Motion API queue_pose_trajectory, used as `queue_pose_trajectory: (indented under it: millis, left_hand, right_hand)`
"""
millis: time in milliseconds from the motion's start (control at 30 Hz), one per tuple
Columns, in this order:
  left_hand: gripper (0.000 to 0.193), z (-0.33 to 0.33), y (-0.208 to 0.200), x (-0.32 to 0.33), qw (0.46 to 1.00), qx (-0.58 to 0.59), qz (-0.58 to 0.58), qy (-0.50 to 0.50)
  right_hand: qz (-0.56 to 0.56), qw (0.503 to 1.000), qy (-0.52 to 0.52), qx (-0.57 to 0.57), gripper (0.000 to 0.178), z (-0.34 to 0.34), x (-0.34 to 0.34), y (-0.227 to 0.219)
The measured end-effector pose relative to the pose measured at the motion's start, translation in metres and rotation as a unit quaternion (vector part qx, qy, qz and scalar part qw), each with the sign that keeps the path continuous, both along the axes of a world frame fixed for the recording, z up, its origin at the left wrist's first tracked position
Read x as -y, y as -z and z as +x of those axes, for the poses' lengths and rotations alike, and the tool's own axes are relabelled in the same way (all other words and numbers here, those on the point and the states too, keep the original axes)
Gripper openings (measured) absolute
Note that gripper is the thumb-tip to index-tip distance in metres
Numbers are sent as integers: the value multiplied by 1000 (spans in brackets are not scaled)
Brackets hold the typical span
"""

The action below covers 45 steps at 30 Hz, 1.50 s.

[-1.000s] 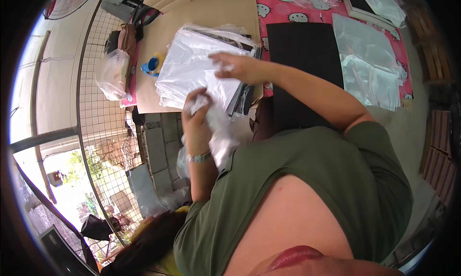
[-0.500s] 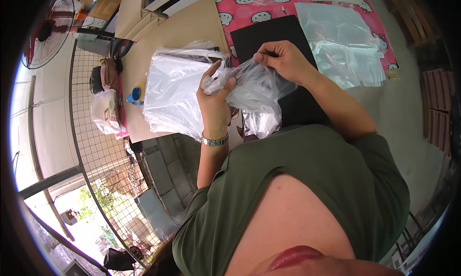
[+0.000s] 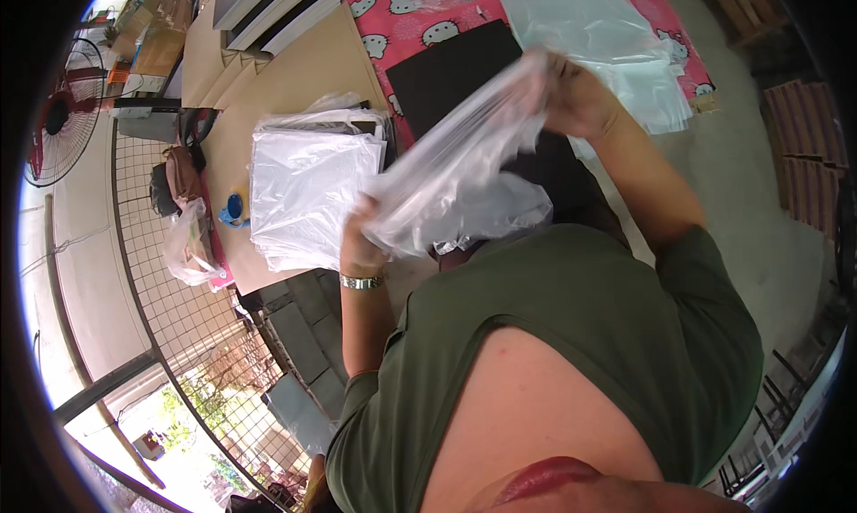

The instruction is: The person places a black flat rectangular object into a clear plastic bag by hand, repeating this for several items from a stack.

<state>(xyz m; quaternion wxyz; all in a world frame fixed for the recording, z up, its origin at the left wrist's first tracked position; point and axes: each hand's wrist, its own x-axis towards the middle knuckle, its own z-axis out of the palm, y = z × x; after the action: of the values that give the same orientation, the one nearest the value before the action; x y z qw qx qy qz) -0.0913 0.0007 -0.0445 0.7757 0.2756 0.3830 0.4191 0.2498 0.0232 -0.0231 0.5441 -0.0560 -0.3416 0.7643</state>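
Note:
A clear plastic bag (image 3: 464,178) is stretched between my two hands, blurred by motion. My left hand (image 3: 361,241), with a metal watch on its wrist, grips the lower left end of the bag. Higher up and to the right, my right hand (image 3: 576,93) is closed on the other end; its fingers are smeared. Beneath the bag lies a black flat board (image 3: 455,62), partly covered. To the left of my left hand rests a stack of plastic-wrapped flat items (image 3: 308,191). Flat clear plastic bags (image 3: 580,31) lie beyond my right hand.
A pink patterned cloth (image 3: 402,22) covers part of the table, with brown cardboard (image 3: 326,62) to its left. Thick books (image 3: 277,17) are piled at the far left. A blue tape roll (image 3: 234,208) sits near the left edge. A fan (image 3: 67,111) stands beyond wire mesh.
The bunched plastic bag has been pulled out long between my hands. My right hand has moved up and right, my left hand down and left. The view has shifted slightly.

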Motion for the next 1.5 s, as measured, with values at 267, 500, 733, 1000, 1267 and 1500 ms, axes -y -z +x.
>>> queue_pose_trajectory:
  millis: [267, 500, 733, 1000, 1267, 1500]
  left_hand:
    - [21, -1, -8, -11, 985, 147, 61, 69]
    - [19, 14, -24, -18, 965, -173, 148, 129]
    - [29, 22, -10, -21, 959, -104, 142, 224]
    - [31, 15, -8, -72, 990, 111, 74, 55]
    - [29, 56, 37, -169, 994, -79, 9, 72]
    - [29, 74, 127, -250, 832, -518, 198, 15]
  right_hand:
    - [57, 917, 7, 395, 18, 28, -6, -2]
    - [-164, 907, 150, 357, 19, 19, -9, -35]
    - [-101, 973, 177, 113, 31, 25, -17, -22]
    - [27, 968, -57, 244, 42, 63, -38, 22]
    - [-52, 931, 174, 316, 44, 84, -92, 80]
    - [34, 475, 329, 816, 33, 48, -176, 164]
